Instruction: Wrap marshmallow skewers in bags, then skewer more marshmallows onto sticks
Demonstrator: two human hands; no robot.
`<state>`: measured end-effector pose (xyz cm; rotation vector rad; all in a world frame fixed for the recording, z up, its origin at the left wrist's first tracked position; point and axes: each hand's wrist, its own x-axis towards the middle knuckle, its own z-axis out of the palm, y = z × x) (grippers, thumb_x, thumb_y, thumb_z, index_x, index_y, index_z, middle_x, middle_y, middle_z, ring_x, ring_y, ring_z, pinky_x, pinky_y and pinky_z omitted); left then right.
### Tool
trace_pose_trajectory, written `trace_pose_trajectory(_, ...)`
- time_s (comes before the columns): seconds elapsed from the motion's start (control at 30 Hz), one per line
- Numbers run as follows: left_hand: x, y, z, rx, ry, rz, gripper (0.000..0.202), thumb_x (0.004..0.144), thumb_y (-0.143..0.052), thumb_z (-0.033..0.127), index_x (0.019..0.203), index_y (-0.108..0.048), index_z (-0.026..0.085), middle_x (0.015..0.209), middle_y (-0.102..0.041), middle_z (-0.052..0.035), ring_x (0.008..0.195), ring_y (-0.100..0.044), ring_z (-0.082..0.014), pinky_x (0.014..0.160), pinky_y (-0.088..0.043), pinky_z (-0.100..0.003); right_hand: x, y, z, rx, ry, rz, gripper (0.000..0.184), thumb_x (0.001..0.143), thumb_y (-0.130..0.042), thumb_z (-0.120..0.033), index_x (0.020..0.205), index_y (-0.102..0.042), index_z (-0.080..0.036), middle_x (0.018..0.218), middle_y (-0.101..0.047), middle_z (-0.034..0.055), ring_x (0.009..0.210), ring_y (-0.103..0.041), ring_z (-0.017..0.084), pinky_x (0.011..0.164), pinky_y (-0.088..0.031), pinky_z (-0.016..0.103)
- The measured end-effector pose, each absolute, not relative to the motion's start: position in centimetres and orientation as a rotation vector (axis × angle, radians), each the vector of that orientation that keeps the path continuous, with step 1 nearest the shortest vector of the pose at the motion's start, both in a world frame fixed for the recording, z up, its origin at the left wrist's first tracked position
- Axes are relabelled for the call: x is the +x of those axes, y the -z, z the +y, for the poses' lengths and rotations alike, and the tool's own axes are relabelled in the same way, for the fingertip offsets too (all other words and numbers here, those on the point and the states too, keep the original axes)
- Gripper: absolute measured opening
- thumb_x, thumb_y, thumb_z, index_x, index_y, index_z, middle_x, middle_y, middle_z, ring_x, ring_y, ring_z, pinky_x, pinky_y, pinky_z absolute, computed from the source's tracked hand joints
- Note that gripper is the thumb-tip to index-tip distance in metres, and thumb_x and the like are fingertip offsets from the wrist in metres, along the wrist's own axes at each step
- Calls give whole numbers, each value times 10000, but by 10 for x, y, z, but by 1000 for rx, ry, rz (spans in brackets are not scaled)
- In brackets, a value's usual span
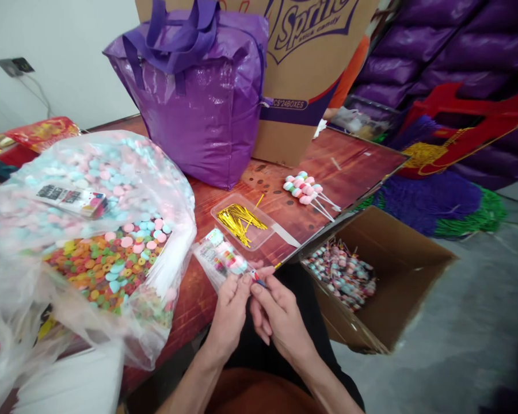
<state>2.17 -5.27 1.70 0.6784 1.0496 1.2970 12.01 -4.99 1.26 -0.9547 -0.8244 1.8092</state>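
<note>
My left hand (233,302) pinches the gathered end of a small clear printed candy bag (218,250), which lies tilted over the table edge with pastel candies inside. My right hand (278,307) meets it there, thumb and fingers closed on the same bag end, where a bit of blue and red shows; the fingers hide the rest. Just beyond the bag, a clear plastic tray (265,236) holds loose gold twist ties (237,221). Several candy skewers (302,187) with white sticks lie farther back on the right.
A big clear bag of loose candies (112,164) covers the left of the table (198,210), with printed packaging (71,198) on it. A purple tote bag (198,109) and cardboard carton (285,129) stand behind. An open box (408,276) of packed candies sits right, below table height.
</note>
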Motion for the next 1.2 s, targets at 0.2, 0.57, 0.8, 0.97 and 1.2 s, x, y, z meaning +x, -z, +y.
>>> trace_pose_trajectory(0.2, -6, -20, -54, 570, -1302, 733, 361, 866, -706, 399, 1149, -711, 175, 966, -728, -96, 955, -665, -225, 949, -508, -386, 105, -24, -42, -824, -2067, -612, 336, 869, -683, -458, 744, -493, -210, 366, -307, -152, 310, -111, 28, 297, -182, 151)
trace_pose_trajectory(0.57, -25, -18, -41, 482, -1567, 1015, 366, 801, -783, 418, 705, -540, 162, 588, -443, 55, 534, -344, -51, 543, -321, -190, 107, -58, 53, -1735, -454, -2289, 276, 974, -436, -193, 938, -710, -179, 960, -715, 91, 857, -635, 204, 691, -411, 267)
trace_pose_trajectory(0.8, -23, -12, -39, 378, -1589, 972, 360, 790, -793, 377, 805, -485, 190, 626, -499, 69, 520, -350, -36, 542, -323, -174, 95, -36, 98, -1898, -332, -2650, 297, 954, -420, -137, 1023, -709, -121, 993, -731, 183, 931, -689, 283, 740, -462, 318)
trace_pose_trajectory(0.97, -26, -13, -35, 290, -1569, 971, 386, 727, -841, 384, 809, -525, 176, 669, -543, 48, 527, -393, -35, 503, -331, -164, 96, -26, 95, -1822, -325, -2711, 313, 975, -372, -122, 1151, -624, -63, 1077, -712, 207, 1030, -675, 289, 814, -480, 326)
trace_pose_trajectory(1.2, -22, -16, -36, 240, -1576, 961, 420, 684, -870, 363, 745, -508, 160, 668, -555, 41, 484, -315, -2, 450, -236, -130, 96, -38, 95, -1860, -368, -2668, 271, 1003, -393, -175, 1191, -577, -111, 1044, -729, 190, 981, -718, 284, 770, -497, 319)
